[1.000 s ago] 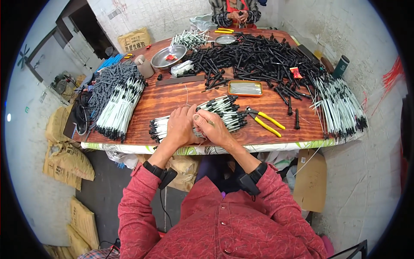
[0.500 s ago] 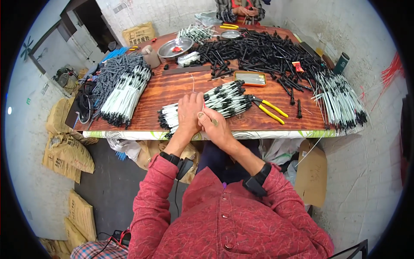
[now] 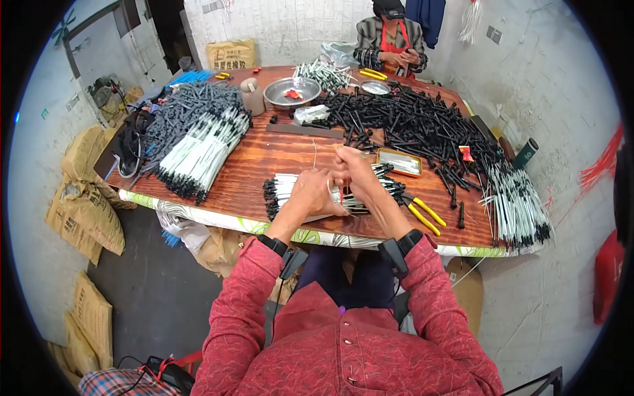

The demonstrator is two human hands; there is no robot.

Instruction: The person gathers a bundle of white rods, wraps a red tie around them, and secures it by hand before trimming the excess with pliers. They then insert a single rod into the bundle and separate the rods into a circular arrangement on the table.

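Note:
My left hand (image 3: 312, 193) and my right hand (image 3: 354, 170) meet over the near middle of the wooden table (image 3: 264, 158). Together they grip a small bundle of white rods with black ends (image 3: 339, 196), with a thin tie running up from my right fingers. Under them lies a flat stack of the same white rods (image 3: 281, 191). Yellow-handled pliers (image 3: 422, 212) lie just right of my right wrist. Both arms wear red sleeves and dark wrist straps.
A big pile of black parts (image 3: 409, 122) fills the far right, white rods (image 3: 518, 204) the right edge, more rods (image 3: 198, 152) the left. A small tin tray (image 3: 399, 162), a metal bowl (image 3: 292, 92). Another person (image 3: 391, 49) sits at the far end. Sacks (image 3: 86, 211) lie on the floor.
The camera has come lower and closer to the table. My hands have lifted slightly from the stack and my right hand now pulls the tie upward.

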